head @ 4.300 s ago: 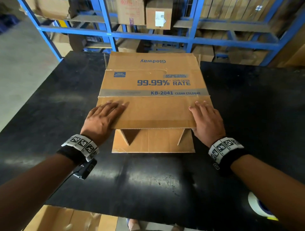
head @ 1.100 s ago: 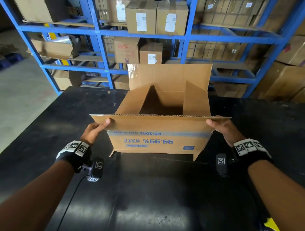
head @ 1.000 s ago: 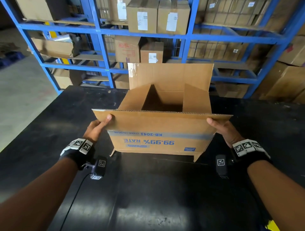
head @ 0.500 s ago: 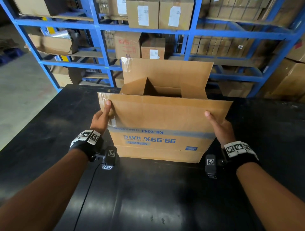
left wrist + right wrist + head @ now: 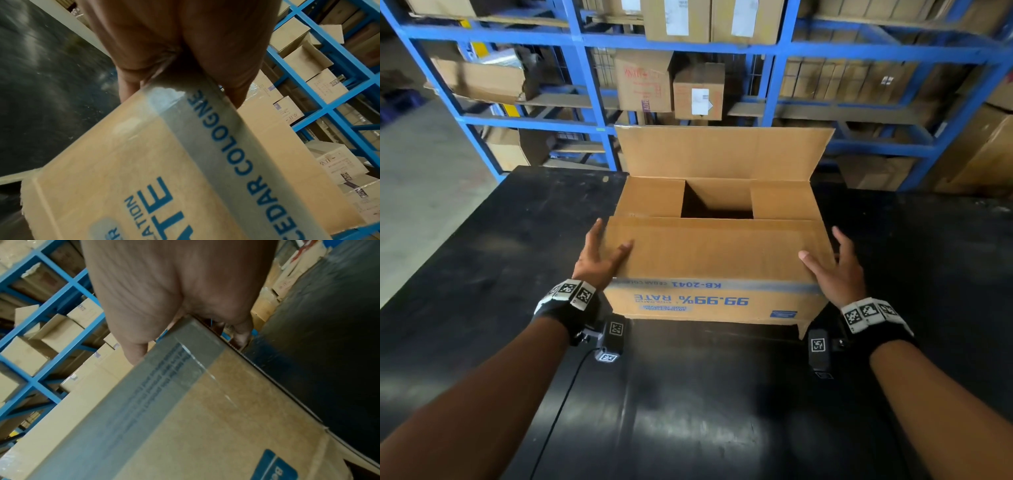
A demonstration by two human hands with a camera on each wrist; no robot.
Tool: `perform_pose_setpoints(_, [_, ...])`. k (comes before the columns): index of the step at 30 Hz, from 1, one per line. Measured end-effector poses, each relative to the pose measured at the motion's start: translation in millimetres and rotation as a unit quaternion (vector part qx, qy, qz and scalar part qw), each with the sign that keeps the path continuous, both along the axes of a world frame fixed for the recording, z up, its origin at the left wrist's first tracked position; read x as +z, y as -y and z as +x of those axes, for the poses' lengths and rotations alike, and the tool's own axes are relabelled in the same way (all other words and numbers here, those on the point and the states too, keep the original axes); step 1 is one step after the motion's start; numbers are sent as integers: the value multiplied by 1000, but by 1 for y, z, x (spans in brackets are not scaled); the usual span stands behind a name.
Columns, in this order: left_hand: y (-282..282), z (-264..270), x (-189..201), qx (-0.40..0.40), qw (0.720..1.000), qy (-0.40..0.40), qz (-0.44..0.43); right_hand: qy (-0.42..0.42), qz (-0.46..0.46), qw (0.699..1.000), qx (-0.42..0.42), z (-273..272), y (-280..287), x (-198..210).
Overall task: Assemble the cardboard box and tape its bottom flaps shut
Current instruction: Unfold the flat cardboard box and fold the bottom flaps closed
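A printed cardboard box stands upside down on the black table. Its two short flaps lie folded inward. The near long flap lies down over them, and the far long flap stands upright. A dark gap stays uncovered in the middle. My left hand straddles the near flap's left corner, thumb on top and straight fingers along the side. My right hand does the same at the right corner. In the wrist views, each palm sits against a box corner.
Blue metal shelving loaded with cartons stands right behind the table's far edge. Grey floor lies to the left. An old clear tape strip runs along the box's near wall.
The near long flap has swung from sticking out toward me to lying flat over the short flaps. Both hands went from pinching its edge to pressing on its corners.
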State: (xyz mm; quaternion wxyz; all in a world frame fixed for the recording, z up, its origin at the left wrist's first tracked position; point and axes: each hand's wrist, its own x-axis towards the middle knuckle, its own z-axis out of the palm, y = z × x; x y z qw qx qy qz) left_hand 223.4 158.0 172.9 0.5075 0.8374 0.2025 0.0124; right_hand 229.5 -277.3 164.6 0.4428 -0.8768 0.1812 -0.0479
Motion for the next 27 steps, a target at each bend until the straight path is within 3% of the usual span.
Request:
perform_pose_setpoints(5, [4, 4, 5, -27, 994, -59, 91, -79, -7, 995, 60, 7, -2, 13])
perform_pose_setpoints(13, [3, 3, 20, -59, 971, -95, 212, -112, -94, 988, 41, 0, 7, 44])
perform_pose_setpoints(17, [9, -6, 21, -68, 968, -82, 229, -114, -102, 988, 31, -8, 6, 46])
perform_pose_setpoints(22, [13, -28, -9, -37, 979, -68, 189, -85, -54, 995, 11, -35, -2, 11])
perform_pose_setpoints(27, [23, -36, -15, -44, 983, -28, 173, -34, -20, 999, -7, -49, 3, -14])
